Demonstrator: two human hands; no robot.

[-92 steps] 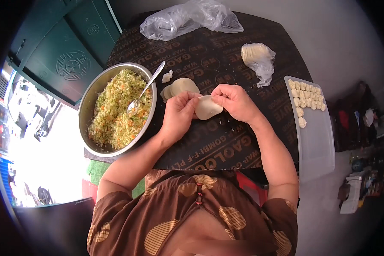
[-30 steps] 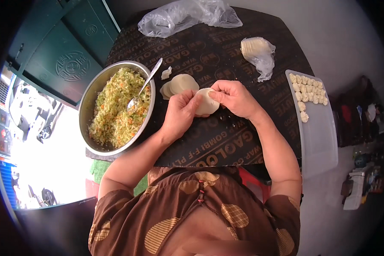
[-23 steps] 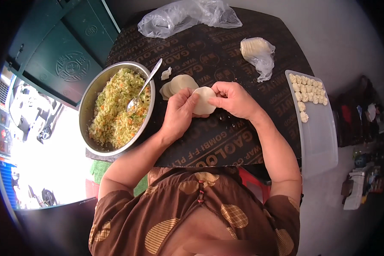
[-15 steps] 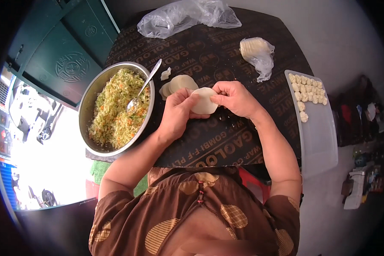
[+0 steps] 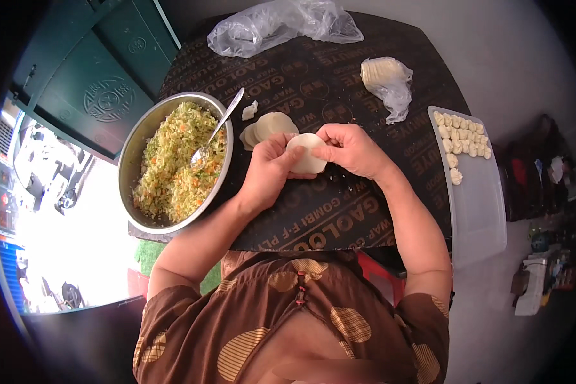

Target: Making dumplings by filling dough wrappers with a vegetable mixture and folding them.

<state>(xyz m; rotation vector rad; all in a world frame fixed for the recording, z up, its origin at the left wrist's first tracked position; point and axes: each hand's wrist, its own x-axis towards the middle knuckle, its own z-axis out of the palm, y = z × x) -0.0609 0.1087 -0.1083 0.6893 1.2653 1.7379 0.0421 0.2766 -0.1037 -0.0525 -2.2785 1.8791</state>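
A round, pale dumpling wrapper (image 5: 308, 161) is stretched between my two hands above the table. My left hand (image 5: 270, 168) is closed on its left side, thumb on top and fingers beneath. At the upper right edge, my right hand (image 5: 352, 151) pinches it between thumb and fingers. Just beyond my left hand lies a fanned pile of wrappers (image 5: 272, 123). To the left stands a steel bowl (image 5: 127, 190) full of chopped vegetable filling (image 5: 173, 160) with green and orange bits. A metal spoon (image 5: 226, 114) rests in the filling, its handle over the bowl's rim.
At the right edge, a translucent tray (image 5: 477, 205) holds rows of folded dumplings (image 5: 457, 132) at its far end. A bagged stack of wrappers (image 5: 383, 72) lies far right, a clear plastic bag (image 5: 262, 31) at the back. A small white scrap (image 5: 249, 111) sits beside the spoon handle.
My right hand has shifted slightly left along the wrapper, and its thumb now reaches further over the top. Both thumbs are closer together. The bowl, spoon and tray stay put.
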